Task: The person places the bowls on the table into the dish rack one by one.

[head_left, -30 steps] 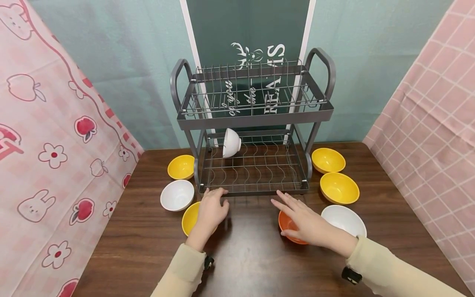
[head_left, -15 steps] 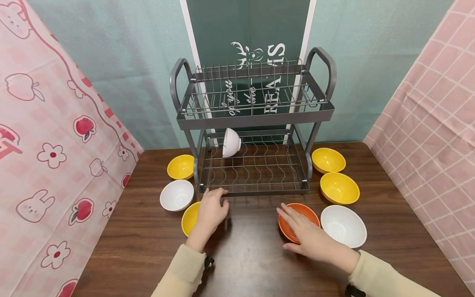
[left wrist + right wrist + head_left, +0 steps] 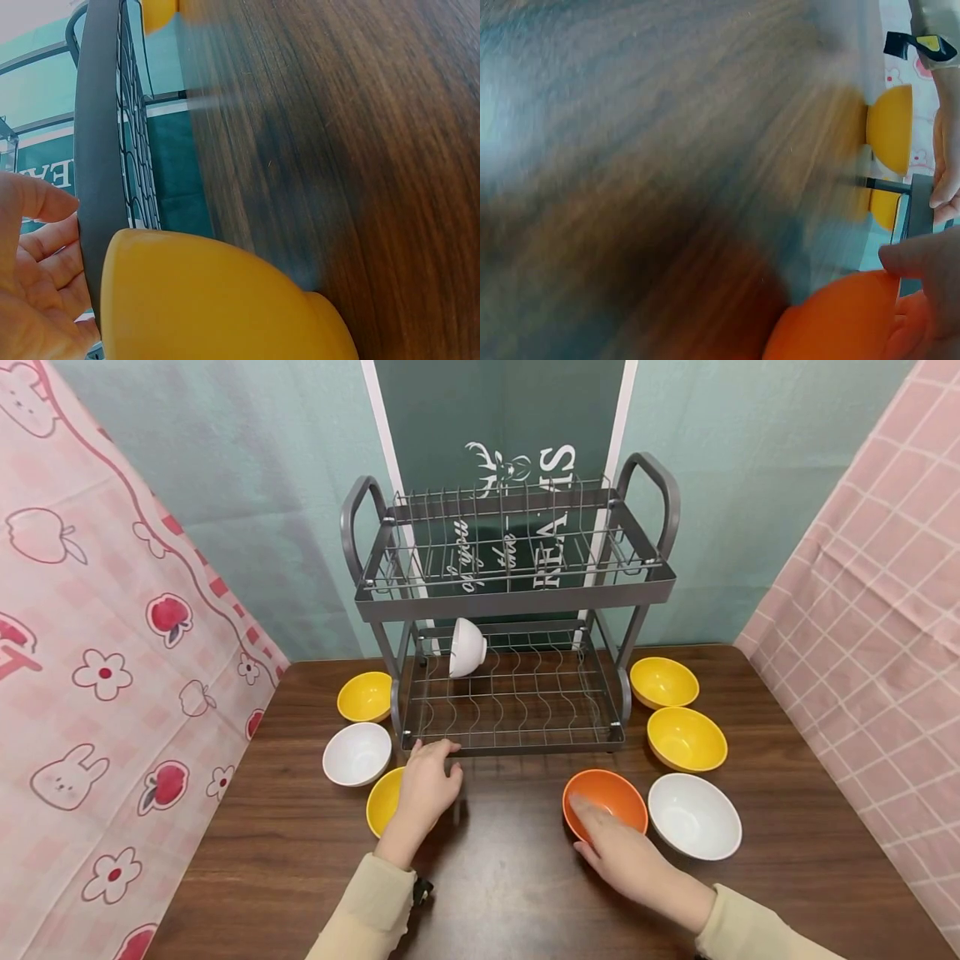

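On the right half of the table (image 3: 495,893), just right of centre, an orange bowl (image 3: 621,797) stands mouth up, pinched by the right hand (image 3: 630,860), thumb outside the near-left rim, fingers inside. Just right of it stands a white bowl (image 3: 695,817). Farther left, a two-tier rack (image 3: 517,604) bears a tipped bowl (image 3: 469,648). The left hand (image 3: 427,785) touches the rack's near edge; whether it is clamped there cannot be told. A yellow bowl (image 3: 381,803) lies beside it, partly hidden.
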Tool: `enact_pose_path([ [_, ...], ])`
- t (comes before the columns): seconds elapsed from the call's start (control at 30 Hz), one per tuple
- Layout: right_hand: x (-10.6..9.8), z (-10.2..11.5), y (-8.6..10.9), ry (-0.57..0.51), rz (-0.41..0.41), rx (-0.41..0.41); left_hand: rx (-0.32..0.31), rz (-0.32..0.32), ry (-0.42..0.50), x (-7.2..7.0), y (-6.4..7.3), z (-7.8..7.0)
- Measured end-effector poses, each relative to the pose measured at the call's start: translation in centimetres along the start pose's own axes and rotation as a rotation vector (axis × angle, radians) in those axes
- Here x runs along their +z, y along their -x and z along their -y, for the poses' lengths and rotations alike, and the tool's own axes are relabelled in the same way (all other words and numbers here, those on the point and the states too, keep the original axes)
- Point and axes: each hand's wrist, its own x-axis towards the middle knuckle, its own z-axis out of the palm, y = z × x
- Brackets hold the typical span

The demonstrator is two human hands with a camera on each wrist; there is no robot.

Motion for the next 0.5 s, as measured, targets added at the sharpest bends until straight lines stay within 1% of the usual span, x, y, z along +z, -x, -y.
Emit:
enact_pose_path([
  [0.13, 0.6, 0.3, 0.1, 0.03, -0.042, 0.012, 0.0, -0.005, 0.004, 0.0, 0.0, 0.0],
  [0.27, 1.1, 0.7, 0.2, 0.062, -0.106, 0.006, -0.001, -0.007, 0.007, 0.1, 0.0, 0.0],
  [0.43, 1.2, 1.0, 0.5, 0.093, -0.131, 0.019, 0.004, -0.014, 0.008, 0.2, 0.0, 0.1],
  [0.5, 1.3, 1.1, 0.6, 0.122, -0.137, 0.014, 0.004, -0.015, 0.007, 0.2, 0.0, 0.1],
])
